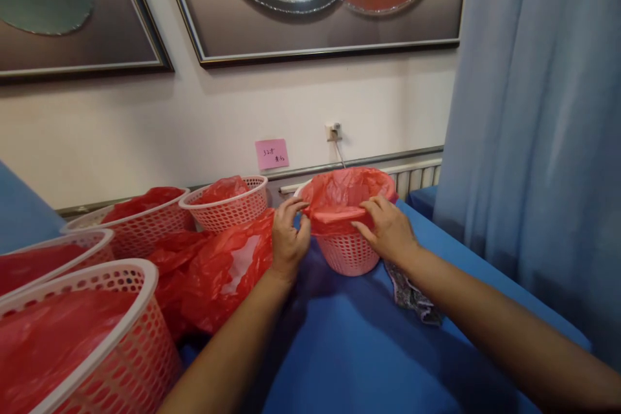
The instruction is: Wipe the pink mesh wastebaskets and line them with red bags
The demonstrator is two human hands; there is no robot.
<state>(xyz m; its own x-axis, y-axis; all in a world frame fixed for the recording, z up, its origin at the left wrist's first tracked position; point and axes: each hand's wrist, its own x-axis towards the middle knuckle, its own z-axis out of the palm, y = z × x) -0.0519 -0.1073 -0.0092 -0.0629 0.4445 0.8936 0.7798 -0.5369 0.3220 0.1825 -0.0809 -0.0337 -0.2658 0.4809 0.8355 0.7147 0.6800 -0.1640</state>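
Both the left grip (pixel 287 239) and right grip (pixel 388 228) are pinched onto the red bag (pixel 339 197); the basket (pixel 347 257) rim beneath is hidden.

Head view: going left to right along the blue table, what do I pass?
Nearest lined basket → heap of loose red bags → left hand → pink basket, whose red bag both hands grip at the rim → right hand → blue curtain.

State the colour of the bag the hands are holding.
Red: the thin plastic bag in the round perforated basket, head view.
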